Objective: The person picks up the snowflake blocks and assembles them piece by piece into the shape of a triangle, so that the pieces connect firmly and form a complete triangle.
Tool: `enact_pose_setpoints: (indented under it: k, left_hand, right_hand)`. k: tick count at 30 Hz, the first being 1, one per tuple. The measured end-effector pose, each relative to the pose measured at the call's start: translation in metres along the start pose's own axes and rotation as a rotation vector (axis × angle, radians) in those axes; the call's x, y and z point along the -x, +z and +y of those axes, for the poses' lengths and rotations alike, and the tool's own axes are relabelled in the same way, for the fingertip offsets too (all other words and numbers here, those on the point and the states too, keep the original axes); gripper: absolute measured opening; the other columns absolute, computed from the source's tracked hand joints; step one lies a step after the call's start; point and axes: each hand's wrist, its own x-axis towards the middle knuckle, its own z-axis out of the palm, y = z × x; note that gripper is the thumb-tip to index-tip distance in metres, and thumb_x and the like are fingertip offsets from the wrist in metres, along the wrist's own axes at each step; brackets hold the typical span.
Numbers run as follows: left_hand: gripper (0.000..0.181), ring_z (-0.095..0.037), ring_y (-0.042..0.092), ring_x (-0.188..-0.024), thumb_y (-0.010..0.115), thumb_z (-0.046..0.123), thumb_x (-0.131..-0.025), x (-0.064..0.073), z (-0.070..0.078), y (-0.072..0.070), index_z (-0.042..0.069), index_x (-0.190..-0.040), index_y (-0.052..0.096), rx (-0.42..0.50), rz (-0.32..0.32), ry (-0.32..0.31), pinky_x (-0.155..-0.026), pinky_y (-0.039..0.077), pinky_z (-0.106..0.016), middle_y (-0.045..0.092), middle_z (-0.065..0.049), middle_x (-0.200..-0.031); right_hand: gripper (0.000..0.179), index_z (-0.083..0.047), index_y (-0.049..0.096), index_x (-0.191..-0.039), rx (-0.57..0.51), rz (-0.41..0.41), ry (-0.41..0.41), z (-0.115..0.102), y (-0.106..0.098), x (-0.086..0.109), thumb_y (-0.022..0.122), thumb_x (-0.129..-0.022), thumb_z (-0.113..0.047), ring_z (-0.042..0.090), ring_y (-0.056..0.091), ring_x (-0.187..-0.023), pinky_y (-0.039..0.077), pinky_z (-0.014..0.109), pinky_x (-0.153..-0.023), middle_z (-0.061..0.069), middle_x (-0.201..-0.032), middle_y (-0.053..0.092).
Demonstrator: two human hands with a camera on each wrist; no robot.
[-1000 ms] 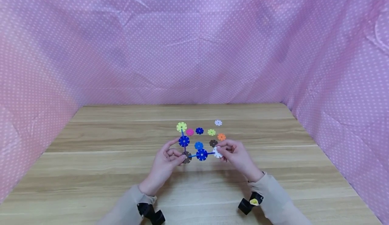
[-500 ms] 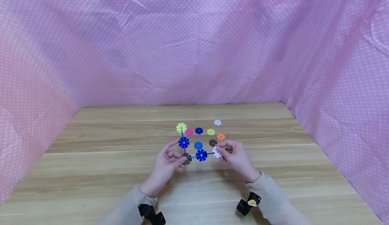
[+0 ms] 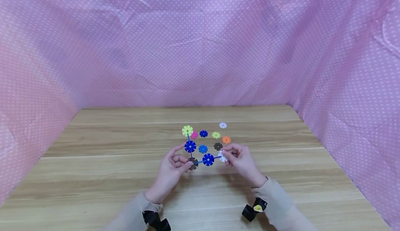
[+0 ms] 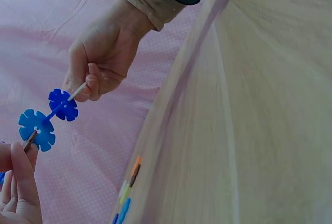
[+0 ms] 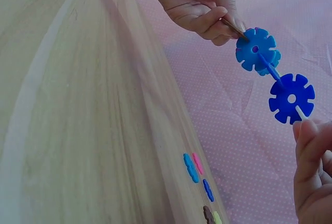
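An L-shaped chain of slotted snowflake discs is held up over the table between both hands. At its corner my left hand (image 3: 170, 170) pinches a brown disc (image 3: 193, 164) between thumb and fingers. From there one arm of the chain runs away through a dark blue disc (image 3: 190, 146) to a yellow-green disc (image 3: 187, 130). The other arm runs right through a second dark blue disc (image 3: 208, 159) to a white disc (image 3: 222, 156), which my right hand (image 3: 242, 161) pinches. Edge-on linking discs join these, including a light blue disc (image 4: 37, 130) seen flat in the left wrist view.
Loose discs lie on the wooden table (image 3: 125, 144) beyond the chain: pink (image 3: 194, 135), dark blue (image 3: 203, 134), light blue (image 3: 203, 149), yellow-green (image 3: 216, 135), dark brown (image 3: 218, 146), orange (image 3: 226, 139) and pale white (image 3: 223, 125). A pink dotted curtain (image 3: 200, 50) surrounds the table.
The corner and left arm of the chain have shifted slightly right, and the yellow-green end now overlaps the loose pink disc in the head view. Both hands keep their pinch.
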Motion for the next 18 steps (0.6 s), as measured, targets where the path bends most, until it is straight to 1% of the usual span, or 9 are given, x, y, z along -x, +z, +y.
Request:
enact_pose_setpoints:
  k: [5, 9, 12, 14, 18]
  left_hand:
    - [0.065, -0.014, 0.063, -0.065, 0.064, -0.013, -0.079, -0.0018, 0.0003, -0.0026, 0.009, -0.137, 0.045, 0.005, -0.004, 0.006, -0.066, 0.058, -0.029, 0.062, -0.006, -0.077]
    - [0.065, -0.013, 0.063, -0.066, 0.064, -0.012, -0.080, -0.0033, -0.0002, -0.0049, 0.009, -0.137, 0.044, 0.001, 0.000, 0.013, -0.067, 0.058, -0.028, 0.062, -0.006, -0.080]
    - [0.064, -0.013, 0.064, -0.067, 0.064, -0.012, -0.080, -0.0036, -0.0005, -0.0066, 0.009, -0.137, 0.045, -0.002, 0.002, 0.011, -0.067, 0.058, -0.028, 0.063, -0.011, -0.082]
    - [0.064, -0.013, 0.064, -0.067, 0.063, -0.013, -0.080, -0.0037, -0.0009, -0.0077, 0.009, -0.137, 0.045, -0.004, 0.001, 0.006, -0.068, 0.058, -0.028, 0.063, -0.012, -0.083]
    - [0.063, -0.014, 0.064, -0.067, 0.063, -0.013, -0.080, -0.0040, -0.0014, -0.0099, 0.009, -0.137, 0.045, -0.010, -0.001, 0.002, -0.068, 0.059, -0.030, 0.063, -0.009, -0.082]
  right_hand:
    - [0.013, 0.004, 0.064, -0.101, 0.011, -0.020, -0.002, -0.0012, 0.0002, 0.0004, 0.059, -0.091, -0.003, 0.012, 0.058, -0.059, 0.056, 0.033, -0.059, 0.006, -0.076, 0.066]
    - [0.016, 0.003, 0.063, -0.104, 0.000, -0.062, 0.000, 0.0009, -0.0003, -0.0002, 0.059, -0.092, -0.006, 0.014, 0.059, -0.062, 0.056, 0.029, -0.059, 0.006, -0.076, 0.065]
    - [0.017, 0.004, 0.062, -0.105, -0.023, -0.103, 0.005, 0.0034, -0.0009, -0.0010, 0.058, -0.092, -0.007, 0.014, 0.060, -0.064, 0.056, 0.027, -0.060, 0.004, -0.075, 0.064]
    - [0.018, 0.005, 0.061, -0.105, -0.032, -0.127, 0.006, 0.0055, -0.0014, -0.0022, 0.058, -0.092, -0.007, 0.015, 0.061, -0.065, 0.056, 0.028, -0.062, 0.003, -0.075, 0.063]
    - [0.019, 0.006, 0.060, -0.105, -0.021, -0.166, -0.007, 0.0078, -0.0031, -0.0047, 0.058, -0.093, -0.008, 0.016, 0.061, -0.068, 0.057, 0.031, -0.065, 0.001, -0.077, 0.063]
